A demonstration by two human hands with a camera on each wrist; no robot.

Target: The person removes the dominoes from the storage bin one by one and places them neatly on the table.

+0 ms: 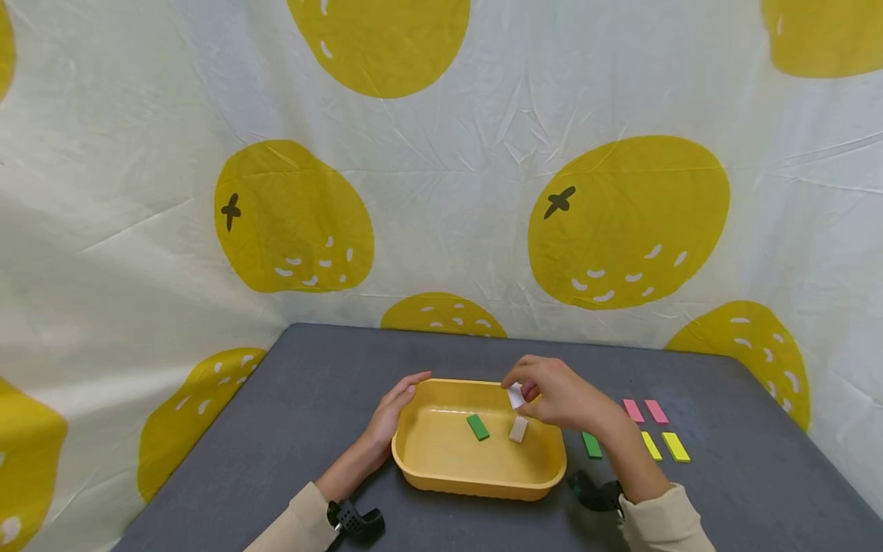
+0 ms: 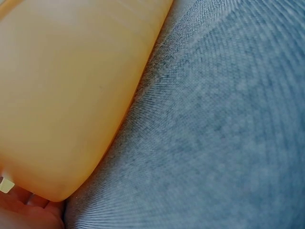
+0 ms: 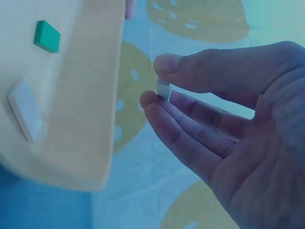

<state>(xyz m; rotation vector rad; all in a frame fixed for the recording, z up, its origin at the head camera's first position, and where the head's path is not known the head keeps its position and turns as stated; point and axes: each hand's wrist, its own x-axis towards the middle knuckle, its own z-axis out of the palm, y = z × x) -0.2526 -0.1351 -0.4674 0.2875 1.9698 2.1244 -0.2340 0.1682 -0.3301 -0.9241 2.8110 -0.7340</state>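
Observation:
A yellow plastic tray point(image 1: 483, 487) stands on the dark table, holding a green block point(image 1: 477, 427) and a pale beige block point(image 1: 518, 429). My left hand point(image 1: 388, 420) rests against the tray's left side, fingers extended along its outer wall; the left wrist view shows only part of that hand point(image 2: 28, 212) at the bottom corner. Between thumb and fingertips, my right hand point(image 1: 555, 392) pinches a small white block point(image 1: 516, 395) over the tray's back right part. In the right wrist view this white block point(image 3: 164, 89) is held clear of the tray wall.
Right of the tray lie two pink blocks point(image 1: 633, 411), two yellow blocks point(image 1: 676, 447) and a green block point(image 1: 592, 445), partly behind my right forearm. A white curtain point(image 1: 448, 207) with yellow fruit prints hangs behind the grey table point(image 1: 331, 360).

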